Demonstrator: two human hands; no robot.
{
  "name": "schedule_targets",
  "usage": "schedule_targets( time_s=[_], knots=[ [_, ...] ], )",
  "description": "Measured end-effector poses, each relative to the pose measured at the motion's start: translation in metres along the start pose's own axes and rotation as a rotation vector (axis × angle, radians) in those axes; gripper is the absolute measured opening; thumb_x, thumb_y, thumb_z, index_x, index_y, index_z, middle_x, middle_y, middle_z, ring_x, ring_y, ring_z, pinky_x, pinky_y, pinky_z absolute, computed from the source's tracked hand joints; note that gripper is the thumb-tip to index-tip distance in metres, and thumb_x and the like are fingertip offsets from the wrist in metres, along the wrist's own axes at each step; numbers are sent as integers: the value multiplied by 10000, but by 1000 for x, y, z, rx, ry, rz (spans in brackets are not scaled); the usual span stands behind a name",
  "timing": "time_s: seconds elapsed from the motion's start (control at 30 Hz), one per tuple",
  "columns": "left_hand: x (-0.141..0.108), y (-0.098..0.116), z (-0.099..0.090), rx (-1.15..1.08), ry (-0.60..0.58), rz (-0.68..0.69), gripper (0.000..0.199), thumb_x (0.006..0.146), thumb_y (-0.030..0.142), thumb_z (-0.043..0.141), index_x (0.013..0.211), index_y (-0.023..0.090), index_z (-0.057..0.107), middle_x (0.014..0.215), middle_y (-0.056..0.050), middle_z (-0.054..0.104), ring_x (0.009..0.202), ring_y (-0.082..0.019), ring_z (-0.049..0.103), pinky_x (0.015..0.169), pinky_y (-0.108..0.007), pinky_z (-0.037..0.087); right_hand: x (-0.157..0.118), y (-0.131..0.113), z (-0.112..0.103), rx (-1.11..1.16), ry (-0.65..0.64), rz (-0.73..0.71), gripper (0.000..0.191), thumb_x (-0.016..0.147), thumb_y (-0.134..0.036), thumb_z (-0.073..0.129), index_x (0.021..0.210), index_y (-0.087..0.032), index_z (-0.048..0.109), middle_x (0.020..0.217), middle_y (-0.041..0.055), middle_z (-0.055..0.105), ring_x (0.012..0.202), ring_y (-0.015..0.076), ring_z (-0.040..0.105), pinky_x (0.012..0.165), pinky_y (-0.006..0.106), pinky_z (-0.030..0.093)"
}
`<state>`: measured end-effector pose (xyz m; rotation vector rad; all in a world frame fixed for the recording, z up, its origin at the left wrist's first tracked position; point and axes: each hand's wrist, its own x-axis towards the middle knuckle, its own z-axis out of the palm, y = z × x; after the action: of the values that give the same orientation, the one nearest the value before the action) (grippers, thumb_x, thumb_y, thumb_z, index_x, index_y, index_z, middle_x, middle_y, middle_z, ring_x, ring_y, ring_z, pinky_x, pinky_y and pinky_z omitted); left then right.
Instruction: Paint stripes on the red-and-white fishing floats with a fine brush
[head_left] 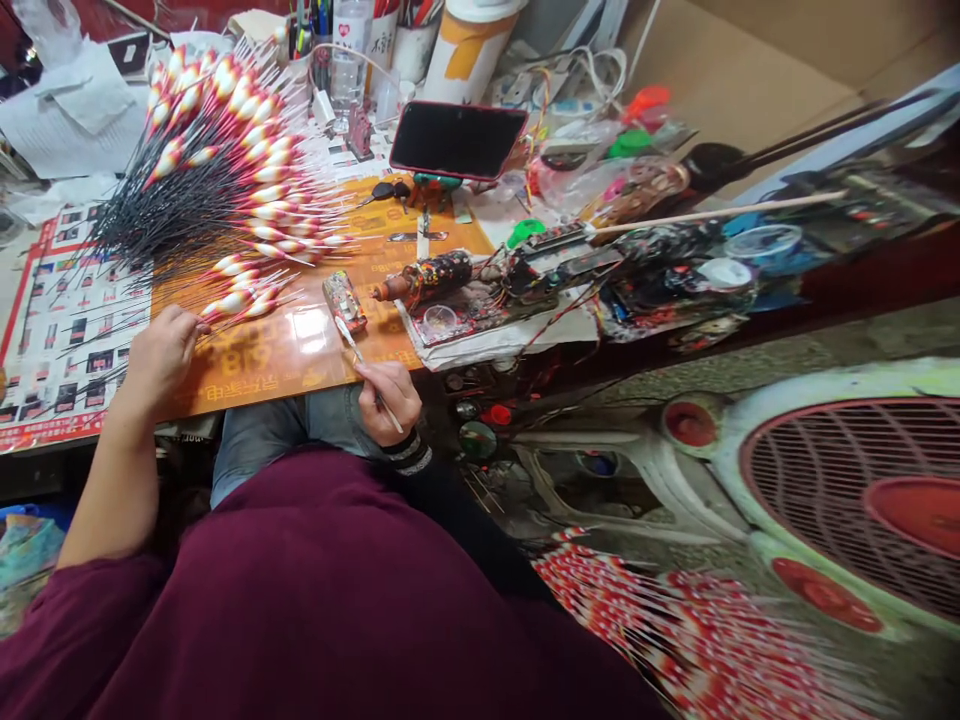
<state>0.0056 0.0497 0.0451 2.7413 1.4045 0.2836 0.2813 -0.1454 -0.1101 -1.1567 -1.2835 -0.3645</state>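
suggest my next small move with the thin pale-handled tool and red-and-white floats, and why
Probably ease one float clear first: your left hand is at the thin black stems of the red-and-white floats, which lie tightly bunched, while your right hand holds the thin pale-handled tool, its tip by a small paint-spattered box.

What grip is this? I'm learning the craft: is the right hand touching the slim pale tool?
Touching. The head view shows the right hand pinching the slim pale tool between thumb and fingers.
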Motion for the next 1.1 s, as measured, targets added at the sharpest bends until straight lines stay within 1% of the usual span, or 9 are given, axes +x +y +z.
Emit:
schedule_targets(
  time_s=[0.1,0.2,0.3,0.43,0.57,0.67,0.77,0.9,1.1],
  knots=[
    [5,-4,10,36,-3,-3,200,1015,357,596,968,204,716,1055,-121,653,912,-261,606,692,-349,371,0,0,0,-16,3,-4,387,990,-121,586,1317,-261,738,1026,62,821,924,202,773,828,382,674],
    [12,-7,18,11,21,-41,187,949,383,674,892,208,706,1048,-115,638,888,-253,598,686,-347,376,-1,1,0,-34,-18,18,336,1006,-161,573,1270,-249,762,1030,71,821,925,210,774,833,400,680],
    [16,-9,20,8,31,-47,214,947,395,682,842,209,686,1049,-112,645,899,-255,601,689,-347,385,-1,2,-1,-29,-31,17,334,1008,-160,563,1263,-241,763,1026,73,820,921,209,775,829,403,683],
    [14,-9,12,25,25,-40,185,970,352,657,854,211,687,1044,-108,673,897,-251,603,723,-354,413,1,1,-1,8,1,13,376,992,-130,570,1297,-258,749,1013,62,822,916,206,779,814,390,682],
    [8,-5,-2,-15,52,-11,176,981,328,654,886,190,708,1001,-103,712,894,-234,611,780,-343,428,1,1,0,21,-2,53,336,1000,-172,562,1248,-270,766,1006,58,828,898,211,785,820,404,688],
    [2,3,-12,-118,93,26,179,958,334,690,913,167,736,938,-89,743,860,-213,630,773,-318,428,0,2,1,21,-6,61,308,1005,-182,556,1210,-265,770,970,57,824,875,206,781,802,402,687],
    [-1,13,-16,-254,100,80,156,931,324,703,912,177,754,904,-61,768,802,-193,644,738,-293,438,-5,7,2,16,-20,86,283,1020,-204,551,1191,-259,770,963,61,820,877,202,776,811,401,683],
    [2,23,-8,-323,92,165,123,903,304,730,882,184,751,878,-45,771,777,-185,652,722,-282,438,-14,14,3,-6,-70,166,307,1058,-261,499,1179,-241,780,976,85,818,923,213,771,910,437,678],
    [10,24,6,-258,88,171,170,943,365,727,875,210,743,879,-52,754,787,-204,666,692,-299,419,-12,13,3,-62,-147,200,355,1081,-279,447,1195,-221,779,944,91,805,935,209,765,950,438,676]
  ],
)
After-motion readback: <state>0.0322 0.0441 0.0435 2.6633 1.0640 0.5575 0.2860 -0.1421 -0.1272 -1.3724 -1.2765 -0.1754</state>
